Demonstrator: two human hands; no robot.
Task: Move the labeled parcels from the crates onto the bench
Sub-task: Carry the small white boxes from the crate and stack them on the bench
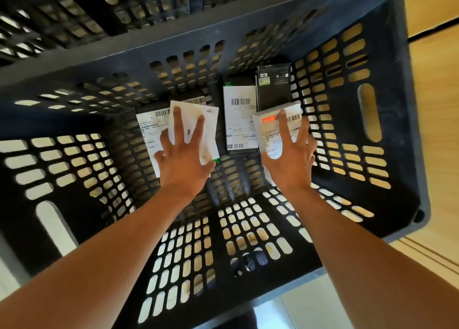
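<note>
1. Both hands reached into the slotted plastic crate [372,62]: left hand [182,152] gripped a white parcel [198,119] at 10 o'clock, right hand [289,154] gripped a white box [270,134] at 2 o'clock, fingers spread.
2. Parcels looked light, stiff cardboard with smooth paper labels; edges seemed the best hold.
3. A black labeled box [239,119] lay flat between them.

A single view comes from the person's head, looking steeply down and forward into a dark slotted crate [387,134] at close range. Both forearms reach in from the bottom edge. The wide lens bends the crate walls outward, and a strip of floor [437,154] shows at right.
</note>
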